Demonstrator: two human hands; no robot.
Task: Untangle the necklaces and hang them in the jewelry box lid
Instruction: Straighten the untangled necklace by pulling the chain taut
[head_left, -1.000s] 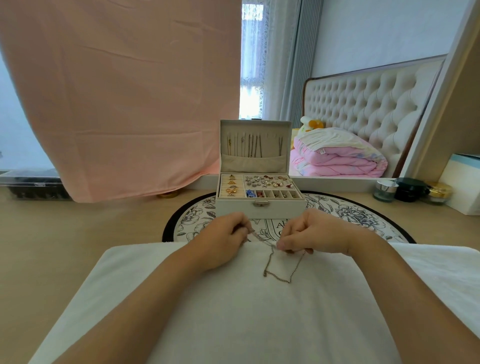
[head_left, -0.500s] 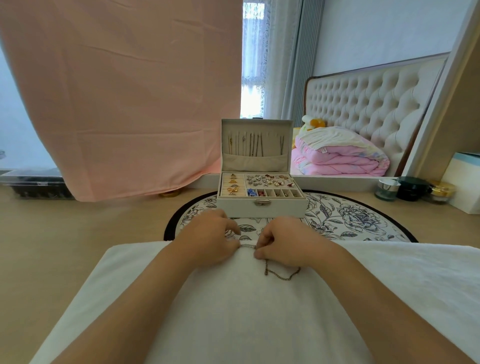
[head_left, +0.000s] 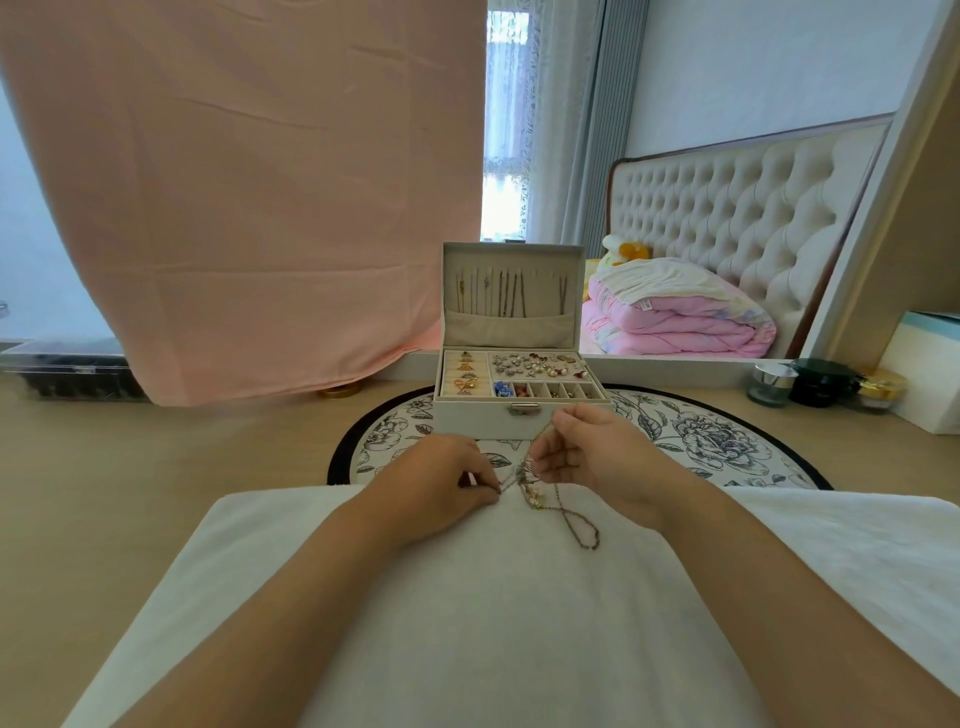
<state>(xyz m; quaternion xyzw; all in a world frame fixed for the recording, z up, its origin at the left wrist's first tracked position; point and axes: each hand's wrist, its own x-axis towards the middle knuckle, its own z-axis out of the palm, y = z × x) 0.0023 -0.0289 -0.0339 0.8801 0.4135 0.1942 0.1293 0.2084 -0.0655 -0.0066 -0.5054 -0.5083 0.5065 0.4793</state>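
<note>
Tangle (head_left: 525, 480) centre frame: left grip (head_left: 441, 483) pinches chain (head_left: 589, 545) low, right grip (head_left: 587, 457) pinches it higher. Keep slack, tease loops apart, don't yank.

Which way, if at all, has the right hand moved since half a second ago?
Yes. The right hand has risen from the towel toward the jewelry box, its fingertips now level with the latch, drawing the necklace chain up.

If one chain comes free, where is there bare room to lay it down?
Bare: the white towel between the forearms, nearer than the left hand and right hand; the wooden tabletop left of the floral mat; the mat right of the jewelry box. Crowded: between the hands, around the tangled necklaces, and by the jars.
</note>
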